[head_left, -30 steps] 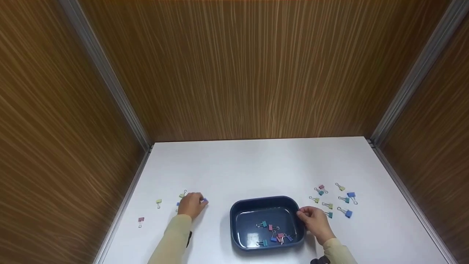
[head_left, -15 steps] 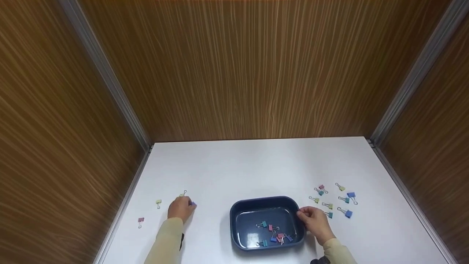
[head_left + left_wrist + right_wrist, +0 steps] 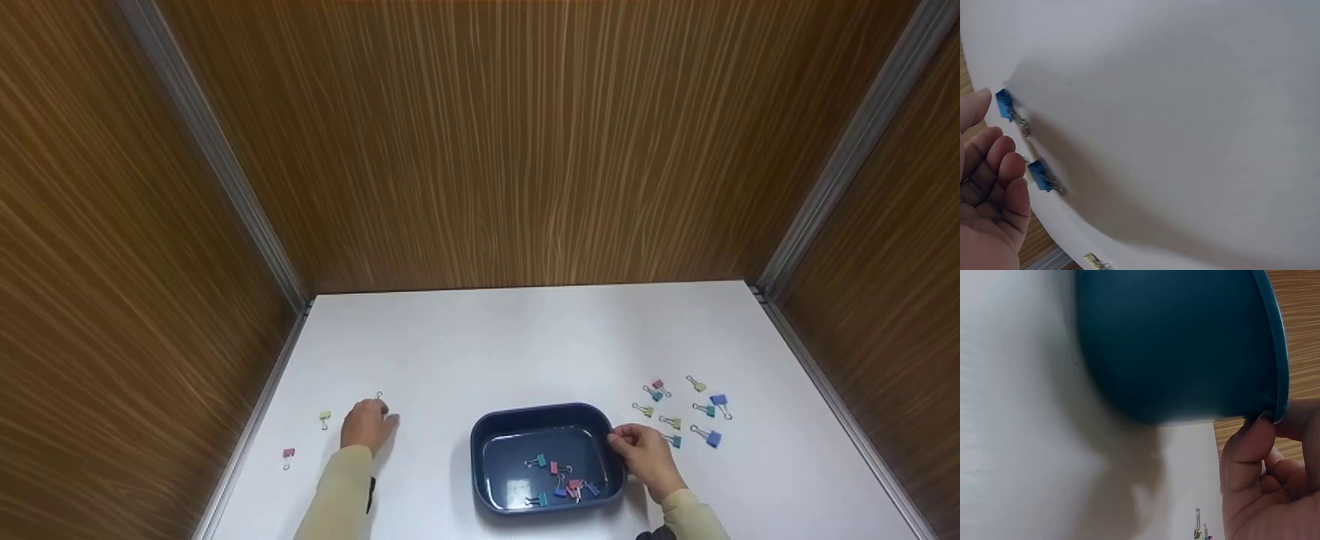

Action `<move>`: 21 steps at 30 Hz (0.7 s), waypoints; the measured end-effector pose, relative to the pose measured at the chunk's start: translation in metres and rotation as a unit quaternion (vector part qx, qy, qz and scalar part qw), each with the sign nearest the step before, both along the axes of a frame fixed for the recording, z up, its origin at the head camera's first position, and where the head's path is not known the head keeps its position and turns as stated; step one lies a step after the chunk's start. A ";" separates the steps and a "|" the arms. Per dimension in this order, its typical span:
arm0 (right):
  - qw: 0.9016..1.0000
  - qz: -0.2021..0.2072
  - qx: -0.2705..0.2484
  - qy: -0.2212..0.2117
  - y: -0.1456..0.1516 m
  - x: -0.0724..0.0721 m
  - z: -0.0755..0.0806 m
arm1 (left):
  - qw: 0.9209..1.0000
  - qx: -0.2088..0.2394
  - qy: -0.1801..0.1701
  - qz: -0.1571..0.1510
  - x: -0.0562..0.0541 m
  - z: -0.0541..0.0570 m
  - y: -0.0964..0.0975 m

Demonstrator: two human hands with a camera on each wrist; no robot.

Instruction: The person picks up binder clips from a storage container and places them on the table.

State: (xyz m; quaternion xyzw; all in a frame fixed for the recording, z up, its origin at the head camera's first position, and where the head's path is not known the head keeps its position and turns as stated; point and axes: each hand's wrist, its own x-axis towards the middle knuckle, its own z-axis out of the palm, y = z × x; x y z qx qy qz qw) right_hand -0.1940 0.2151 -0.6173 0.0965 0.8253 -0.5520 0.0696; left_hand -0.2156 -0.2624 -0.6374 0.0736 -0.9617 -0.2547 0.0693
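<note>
My left hand (image 3: 367,424) is low over the left of the white table, thumb apart from loosely bent fingers, holding nothing. In the left wrist view a blue binder clip (image 3: 1004,104) lies just beyond the thumb tip, and a second blue binder clip (image 3: 1041,175) lies beside the fingers. A yellow binder clip (image 3: 1029,170) shows partly behind that one. My right hand (image 3: 646,459) pinches the right rim of a dark blue tray (image 3: 480,465) between thumb and fingers. Inside the tray are several binder clips, including a teal clip (image 3: 540,460) and a pink clip (image 3: 554,467).
Further left lie a yellow binder clip (image 3: 325,415) and a pink binder clip (image 3: 289,453). Several mixed clips, among them a blue clip (image 3: 713,439), are scattered right of the tray. Wood-grain panels (image 3: 525,150) wall the table (image 3: 480,345) at the back and sides.
My left hand has moved left, and the blue clip earlier seen at its fingertips is now hidden from the head view. My right hand and the tray have stayed in place.
</note>
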 end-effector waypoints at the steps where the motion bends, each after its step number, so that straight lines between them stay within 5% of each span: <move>1: 1.000 -0.001 0.000 0.000 0.000 0.000 0.000 | 1.000 0.000 0.005 0.000 -0.001 0.002 0.001; 11: 1.000 0.000 0.003 -0.002 0.001 0.000 0.002 | 0.998 0.003 0.057 -0.036 -0.013 0.028 0.024; 21: 1.000 0.001 0.005 0.003 0.000 0.000 0.000 | 0.991 -0.004 0.099 -0.085 -0.020 0.046 0.069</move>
